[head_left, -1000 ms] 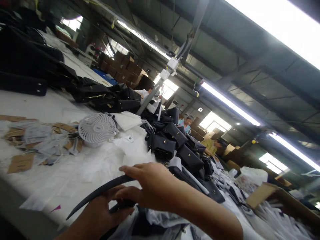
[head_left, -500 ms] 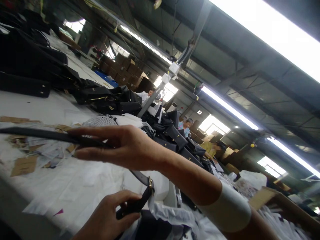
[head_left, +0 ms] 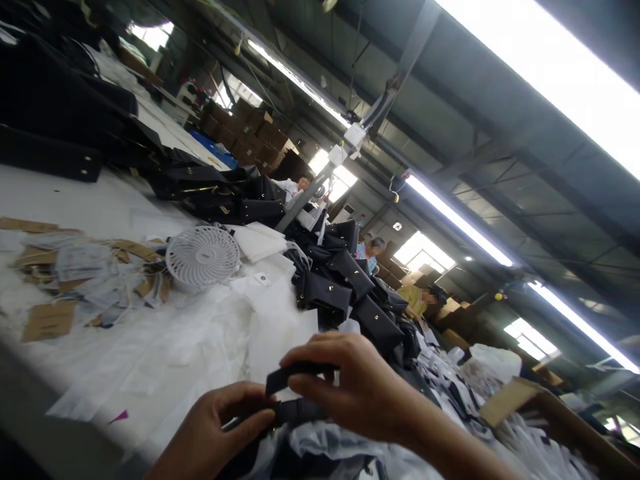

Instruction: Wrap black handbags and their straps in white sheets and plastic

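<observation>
A black strap (head_left: 303, 411) runs between my two hands at the lower middle of the view. My left hand (head_left: 220, 423) pinches one part of it between thumb and fingers. Close beside it, my right hand (head_left: 345, 373) grips a flat black end of the strap, which sticks out to the left over the part in my left hand. The buckle is hidden now. Beneath my hands lies crumpled clear plastic wrap (head_left: 330, 443) over something black, mostly cut off by the lower edge.
A white fan (head_left: 203, 257) stands on the white table (head_left: 135, 200), beside loose tags (head_left: 90, 267) and thin plastic sheets (head_left: 185, 353). Black bags (head_left: 327, 293) are heaped behind. An open cardboard box (head_left: 545, 413) is at right. Several people work farther back.
My right hand has come down from the upper left to beside my left hand, bringing the strap end with it. The fan now shows fully. My left hand has barely moved.
</observation>
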`<action>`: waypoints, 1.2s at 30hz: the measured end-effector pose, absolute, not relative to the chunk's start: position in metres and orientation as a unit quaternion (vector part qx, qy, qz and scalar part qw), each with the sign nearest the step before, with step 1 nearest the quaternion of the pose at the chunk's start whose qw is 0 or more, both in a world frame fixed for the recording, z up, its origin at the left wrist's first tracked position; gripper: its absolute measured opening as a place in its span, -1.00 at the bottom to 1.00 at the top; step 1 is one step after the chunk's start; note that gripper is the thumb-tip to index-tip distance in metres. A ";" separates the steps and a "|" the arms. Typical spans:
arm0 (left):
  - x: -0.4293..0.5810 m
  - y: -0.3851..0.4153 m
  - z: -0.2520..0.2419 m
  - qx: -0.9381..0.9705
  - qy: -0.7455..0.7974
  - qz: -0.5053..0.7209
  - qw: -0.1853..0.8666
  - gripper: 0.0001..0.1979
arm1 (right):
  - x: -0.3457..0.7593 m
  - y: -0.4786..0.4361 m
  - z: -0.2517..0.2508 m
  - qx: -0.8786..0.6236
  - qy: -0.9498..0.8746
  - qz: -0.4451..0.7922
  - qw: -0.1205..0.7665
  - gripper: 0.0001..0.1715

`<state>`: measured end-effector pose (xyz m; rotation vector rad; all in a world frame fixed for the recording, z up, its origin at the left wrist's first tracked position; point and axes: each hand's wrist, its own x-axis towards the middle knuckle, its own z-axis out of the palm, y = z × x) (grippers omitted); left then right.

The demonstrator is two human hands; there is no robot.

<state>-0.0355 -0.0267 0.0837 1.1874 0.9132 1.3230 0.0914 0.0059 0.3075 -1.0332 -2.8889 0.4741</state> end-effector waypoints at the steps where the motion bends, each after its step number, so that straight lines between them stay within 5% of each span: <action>1: -0.035 -0.028 0.084 0.508 0.383 0.549 0.542 -0.73 | 0.102 0.004 0.300 -0.351 -0.923 0.155 0.013 -0.78; 7: -0.040 -0.030 0.100 0.590 0.438 0.502 0.455 -0.63 | 0.134 -0.003 0.276 -0.409 -0.887 0.197 0.086 -0.76; 12: -0.044 -0.025 0.117 0.649 0.443 0.460 0.415 -0.74 | 0.149 -0.008 0.267 -0.426 -0.870 0.219 0.116 -0.73; 25: -0.027 -0.033 0.093 0.433 0.432 0.569 0.549 -0.74 | 0.169 -0.008 0.204 -0.421 -0.860 0.235 0.167 -0.73; 36: -0.030 -0.034 0.097 0.446 0.430 0.547 0.564 -0.76 | 0.160 0.007 0.237 -0.373 -0.887 0.270 0.041 -0.75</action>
